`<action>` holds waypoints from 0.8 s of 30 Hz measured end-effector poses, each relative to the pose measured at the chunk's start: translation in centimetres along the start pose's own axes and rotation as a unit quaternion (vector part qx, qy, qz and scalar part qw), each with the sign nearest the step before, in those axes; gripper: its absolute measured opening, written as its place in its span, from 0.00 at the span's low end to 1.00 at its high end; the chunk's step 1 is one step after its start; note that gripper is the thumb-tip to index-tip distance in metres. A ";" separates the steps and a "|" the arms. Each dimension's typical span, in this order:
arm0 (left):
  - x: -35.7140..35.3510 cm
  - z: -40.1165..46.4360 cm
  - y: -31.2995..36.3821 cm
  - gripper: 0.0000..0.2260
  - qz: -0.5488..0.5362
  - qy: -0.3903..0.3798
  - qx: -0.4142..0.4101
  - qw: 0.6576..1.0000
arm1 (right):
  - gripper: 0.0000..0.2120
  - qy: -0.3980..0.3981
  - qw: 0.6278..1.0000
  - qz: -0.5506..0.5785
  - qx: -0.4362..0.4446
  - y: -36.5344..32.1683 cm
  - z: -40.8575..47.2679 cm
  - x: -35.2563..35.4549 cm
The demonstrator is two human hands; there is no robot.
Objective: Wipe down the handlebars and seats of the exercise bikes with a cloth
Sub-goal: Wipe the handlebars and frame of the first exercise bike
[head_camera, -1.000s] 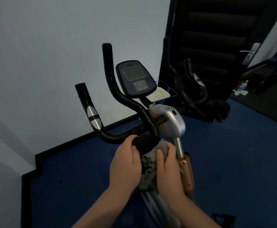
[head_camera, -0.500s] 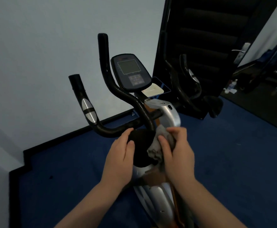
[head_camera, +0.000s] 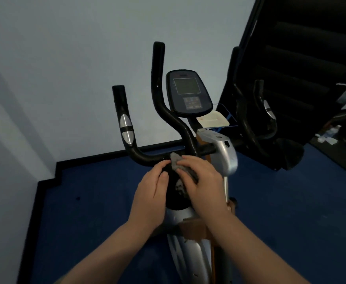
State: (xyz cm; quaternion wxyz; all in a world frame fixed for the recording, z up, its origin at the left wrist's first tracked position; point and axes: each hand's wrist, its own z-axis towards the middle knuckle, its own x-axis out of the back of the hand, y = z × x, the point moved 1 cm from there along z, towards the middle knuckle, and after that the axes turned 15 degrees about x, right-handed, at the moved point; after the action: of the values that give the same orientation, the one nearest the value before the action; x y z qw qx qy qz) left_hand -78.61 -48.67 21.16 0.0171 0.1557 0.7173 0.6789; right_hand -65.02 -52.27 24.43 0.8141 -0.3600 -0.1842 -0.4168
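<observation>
My right hand grips a grey cloth against the black handlebar, just below the console; my left hand, fingers relaxed, rests beside it.

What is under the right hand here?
A grey cloth shows under the right hand, pressed on a black round part of the bike. Most of the cloth is covered.
</observation>
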 end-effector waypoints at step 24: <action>-1.9 -1.7 1.2 0.15 -0.052 0.145 -0.034 0.988 | 0.07 -0.056 0.940 0.093 0.324 3.9 0.2 0.9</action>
State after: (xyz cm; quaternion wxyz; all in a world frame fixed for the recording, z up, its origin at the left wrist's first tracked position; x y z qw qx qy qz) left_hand -76.97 -50.76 22.08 -0.0464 0.0179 0.6959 0.7164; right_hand -61.37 -51.10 23.38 0.9100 -0.1156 -0.3205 -0.2362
